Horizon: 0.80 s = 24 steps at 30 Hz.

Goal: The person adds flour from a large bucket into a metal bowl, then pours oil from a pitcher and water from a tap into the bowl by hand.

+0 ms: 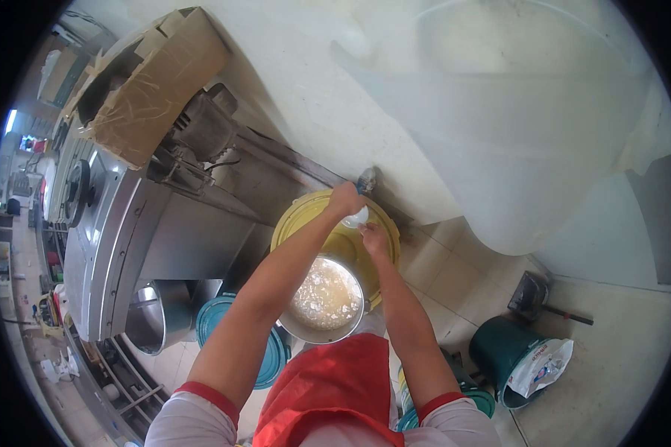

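Both my arms reach forward over a round yellow lid (294, 220), seemingly atop a large container. My left hand (344, 200) is closed beside a small white, rounded object (356, 217); a bit of blue shows at its fingers, but what it grips is hidden. The fingers of my right hand (375, 240) pinch the near edge of that white object, whose kind I cannot make out. Nearer to me, between my forearms, a metal pot (322, 337) holds pale, cloudy liquid with white bits or foam. Its far rim overlaps the yellow lid.
A steel machine (194, 235) with a cardboard box (156, 89) on top stands left. Near it are a metal pail (175, 316) and a teal lid (216, 316). At right are a green bin (503, 350) with a white bag, a dustpan (529, 292), and a large whitish translucent form (529, 134).
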### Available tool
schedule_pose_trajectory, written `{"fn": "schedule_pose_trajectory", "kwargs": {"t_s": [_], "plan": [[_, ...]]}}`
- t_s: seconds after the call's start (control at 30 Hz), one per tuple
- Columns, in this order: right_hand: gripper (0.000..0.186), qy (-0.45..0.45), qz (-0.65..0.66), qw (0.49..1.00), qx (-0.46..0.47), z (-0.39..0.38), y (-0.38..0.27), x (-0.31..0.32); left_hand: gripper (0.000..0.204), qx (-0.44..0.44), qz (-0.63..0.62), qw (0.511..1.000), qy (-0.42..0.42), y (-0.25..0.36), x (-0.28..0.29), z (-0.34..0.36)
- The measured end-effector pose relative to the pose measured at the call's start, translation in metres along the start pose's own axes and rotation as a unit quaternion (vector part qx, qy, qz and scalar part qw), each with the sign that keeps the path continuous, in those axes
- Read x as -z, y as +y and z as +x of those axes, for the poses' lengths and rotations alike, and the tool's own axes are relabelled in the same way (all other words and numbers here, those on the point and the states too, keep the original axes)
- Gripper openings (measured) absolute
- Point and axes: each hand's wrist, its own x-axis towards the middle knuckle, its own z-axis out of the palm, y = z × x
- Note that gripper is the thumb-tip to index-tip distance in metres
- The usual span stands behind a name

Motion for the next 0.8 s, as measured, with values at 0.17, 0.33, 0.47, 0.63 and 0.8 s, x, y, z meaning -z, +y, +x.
{"fn": "schedule_pose_trajectory", "kwargs": {"t_s": [0.17, 0.33, 0.47, 0.63, 0.8], "plan": [[0.021, -0.077, 0.233, 0.969, -0.02, 0.044, 0.08, -0.022, 0.019, -0.215, -0.01, 0.977, -0.005, -0.048, -0.038, 0.028], [0.023, -0.022, 0.121, 0.991, 0.043, 0.029, 0.049, -0.024, 0.024, -0.123, 0.076, 0.988, 0.045, -0.037, 0.015, -0.037], [0.022, -0.079, 0.162, 0.982, -0.054, -0.004, 0.016, -0.013, 0.043, -0.108, -0.015, 0.99, 0.093, -0.055, 0.026, -0.109], [0.02, -0.113, 0.17, 0.974, -0.1, -0.019, 0.006, -0.002, 0.069, -0.057, -0.101, 0.972, 0.205, -0.119, 0.006, -0.203], [0.011, -0.108, 0.19, 0.976, -0.006, -0.028, 0.021, 0.025, 0.06, 0.069, -0.163, 0.945, 0.277, -0.209, -0.005, -0.307]]}}
